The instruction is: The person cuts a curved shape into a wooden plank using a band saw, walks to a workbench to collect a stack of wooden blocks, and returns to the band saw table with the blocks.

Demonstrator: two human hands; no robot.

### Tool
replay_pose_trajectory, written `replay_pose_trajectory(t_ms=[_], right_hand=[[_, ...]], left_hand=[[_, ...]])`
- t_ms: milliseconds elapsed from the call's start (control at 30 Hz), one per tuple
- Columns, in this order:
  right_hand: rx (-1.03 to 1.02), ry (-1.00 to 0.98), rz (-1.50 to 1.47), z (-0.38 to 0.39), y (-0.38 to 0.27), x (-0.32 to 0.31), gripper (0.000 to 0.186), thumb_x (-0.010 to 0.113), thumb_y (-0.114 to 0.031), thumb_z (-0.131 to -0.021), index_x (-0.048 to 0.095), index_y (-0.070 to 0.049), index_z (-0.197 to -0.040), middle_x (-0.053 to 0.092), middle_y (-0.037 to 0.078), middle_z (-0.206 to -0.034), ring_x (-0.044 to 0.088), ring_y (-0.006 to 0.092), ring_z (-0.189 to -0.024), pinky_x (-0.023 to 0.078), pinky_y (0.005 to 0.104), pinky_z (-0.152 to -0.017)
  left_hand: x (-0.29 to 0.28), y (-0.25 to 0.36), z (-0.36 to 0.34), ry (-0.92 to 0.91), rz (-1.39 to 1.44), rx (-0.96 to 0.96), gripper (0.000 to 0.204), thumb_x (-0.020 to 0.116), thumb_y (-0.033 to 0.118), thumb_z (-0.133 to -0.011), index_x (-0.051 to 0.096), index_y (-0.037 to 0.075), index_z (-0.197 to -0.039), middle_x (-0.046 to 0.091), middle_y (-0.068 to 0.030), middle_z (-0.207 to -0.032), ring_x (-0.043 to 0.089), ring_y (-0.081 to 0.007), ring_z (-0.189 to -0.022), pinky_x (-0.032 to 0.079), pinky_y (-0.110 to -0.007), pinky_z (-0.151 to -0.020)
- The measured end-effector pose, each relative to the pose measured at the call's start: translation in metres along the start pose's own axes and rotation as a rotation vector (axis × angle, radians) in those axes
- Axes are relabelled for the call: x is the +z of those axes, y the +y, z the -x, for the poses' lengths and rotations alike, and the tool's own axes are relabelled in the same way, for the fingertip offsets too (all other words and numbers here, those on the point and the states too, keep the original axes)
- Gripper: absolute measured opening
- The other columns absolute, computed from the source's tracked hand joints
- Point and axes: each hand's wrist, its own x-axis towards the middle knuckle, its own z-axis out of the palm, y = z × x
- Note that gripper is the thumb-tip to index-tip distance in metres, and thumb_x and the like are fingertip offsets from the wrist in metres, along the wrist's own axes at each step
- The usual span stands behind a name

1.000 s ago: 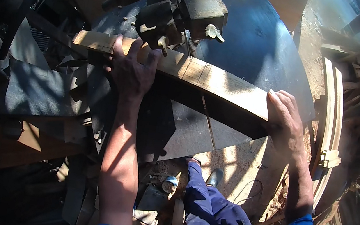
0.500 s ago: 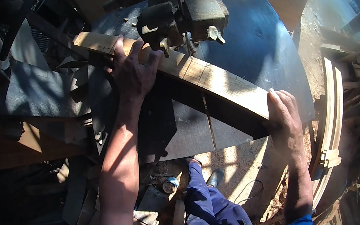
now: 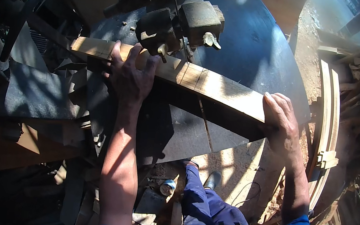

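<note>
Beyond the board (image 3: 222,86), dark tabletop (image 3: 248,44) stretches to its edge.

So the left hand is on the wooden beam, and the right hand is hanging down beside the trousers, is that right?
Not quite: the right hand isn't hanging down; the head view shows it on the right-hand end of the wooden beam. The left hand is on the beam, as you say.
</note>
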Motion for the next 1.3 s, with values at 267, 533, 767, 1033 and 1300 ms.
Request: replay_pose_trajectory(t_ms=[267, 533, 767, 1033, 1300], right_hand=[[0.037, 0.0, 0.011, 0.003, -0.002, 0.002, 0.076, 0.08, -0.002, -0.073, 0.052, -0.001, -0.143, 0.058, 0.02, -0.13, 0.054, 0.042, -0.125, 0.047, 0.0488, -0.106], [0.061, 0.02, 0.034, 0.003, -0.003, 0.008, 0.074, 0.076, 0.001, -0.077, 0.05, -0.001, -0.146, 0.055, 0.02, -0.134, 0.051, 0.0409, -0.128, 0.044, 0.048, -0.109], [0.081, 0.005, 0.044, 0.001, -0.006, 0.006, 0.074, 0.074, 0.004, -0.079, 0.048, -0.002, -0.148, 0.054, 0.02, -0.136, 0.051, 0.0398, -0.129, 0.044, 0.047, -0.111], [0.102, -0.001, 0.056, 0.003, -0.004, 0.009, 0.072, 0.072, 0.005, -0.081, 0.048, -0.002, -0.149, 0.054, 0.02, -0.137, 0.05, 0.0392, -0.131, 0.043, 0.0468, -0.112], [0.112, 0.008, 0.061, 0.003, -0.003, 0.011, 0.071, 0.069, 0.005, -0.083, 0.047, -0.003, -0.15, 0.054, 0.02, -0.139, 0.05, 0.0386, -0.132, 0.042, 0.0466, -0.113]], left_hand=[[-0.001, 0.001, 0.0, -0.017, -0.039, -0.008, 0.059, 0.07, 0.059, -0.086, 0.07, 0.018, -0.128, 0.039, -0.0147, -0.156, 0.048, -0.0395, -0.139, 0.027, -0.075, -0.109], [0.001, 0.0, 0.0, 0.001, -0.081, -0.007, 0.059, 0.07, 0.06, -0.086, 0.07, 0.018, -0.127, 0.039, -0.0131, -0.156, 0.048, -0.0386, -0.139, 0.028, -0.074, -0.109], [0.001, 0.002, 0.0, 0.009, -0.105, -0.009, 0.058, 0.07, 0.062, -0.086, 0.071, 0.022, -0.127, 0.039, -0.0123, -0.155, 0.048, -0.0374, -0.139, 0.028, -0.072, -0.109], [-0.001, 0.006, 0.0, 0.017, -0.122, -0.009, 0.055, 0.069, 0.062, -0.086, 0.071, 0.024, -0.126, 0.039, -0.0137, -0.155, 0.048, -0.0402, -0.138, 0.031, -0.072, -0.108], [0.001, 0.005, -0.001, 0.017, -0.135, -0.001, 0.054, 0.068, 0.063, -0.087, 0.07, 0.025, -0.126, 0.04, -0.0164, -0.153, 0.049, -0.0415, -0.137, 0.03, -0.073, -0.108]])
